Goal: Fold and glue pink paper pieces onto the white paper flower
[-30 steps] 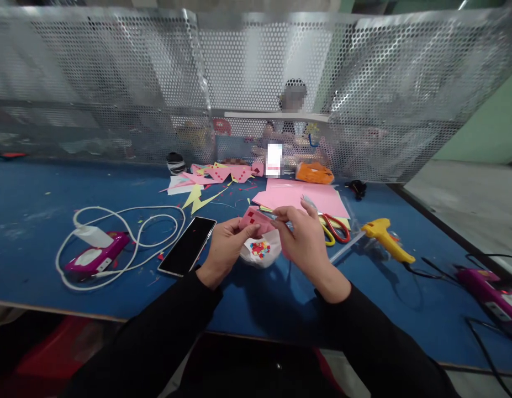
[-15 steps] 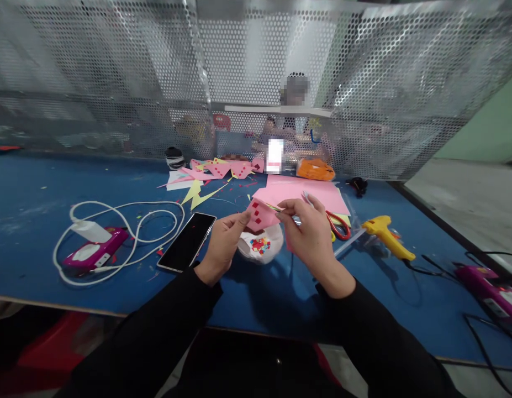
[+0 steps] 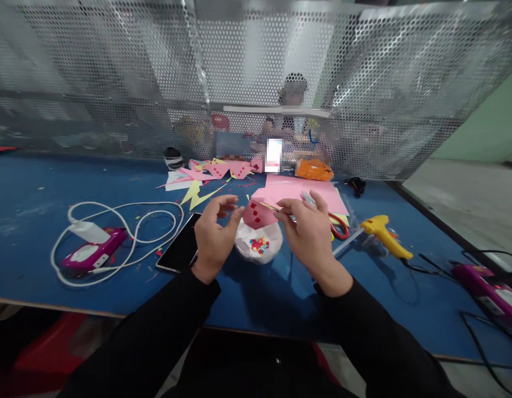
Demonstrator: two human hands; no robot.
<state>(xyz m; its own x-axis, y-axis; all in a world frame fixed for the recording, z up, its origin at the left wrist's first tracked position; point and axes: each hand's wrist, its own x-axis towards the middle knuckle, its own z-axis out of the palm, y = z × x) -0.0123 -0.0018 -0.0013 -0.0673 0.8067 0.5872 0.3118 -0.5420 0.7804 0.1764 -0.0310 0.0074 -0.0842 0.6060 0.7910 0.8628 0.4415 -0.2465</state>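
A pink paper piece point(image 3: 262, 216) with red diamond shapes hangs over a round white container point(image 3: 248, 250) that holds small red, yellow and blue bits point(image 3: 259, 245). My right hand point(image 3: 307, 235) pinches the paper's right edge, along with a thin stick-like item at its fingertips. To the left of the paper, my left hand point(image 3: 216, 235) has its thumb and fingers apart, with nothing between them. It partly covers a black phone point(image 3: 177, 249) lying on the table.
Pink sheets point(image 3: 322, 193) and red-handled scissors point(image 3: 339, 226) lie behind my right hand. A yellow glue gun point(image 3: 384, 235) is at right, a purple power strip point(image 3: 100, 249) with white cable at left. A person point(image 3: 294, 94) is behind the perforated screen point(image 3: 247, 55).
My left hand has let go of the pink paper and moved slightly left, its fingers spreading. My right hand still holds the paper.
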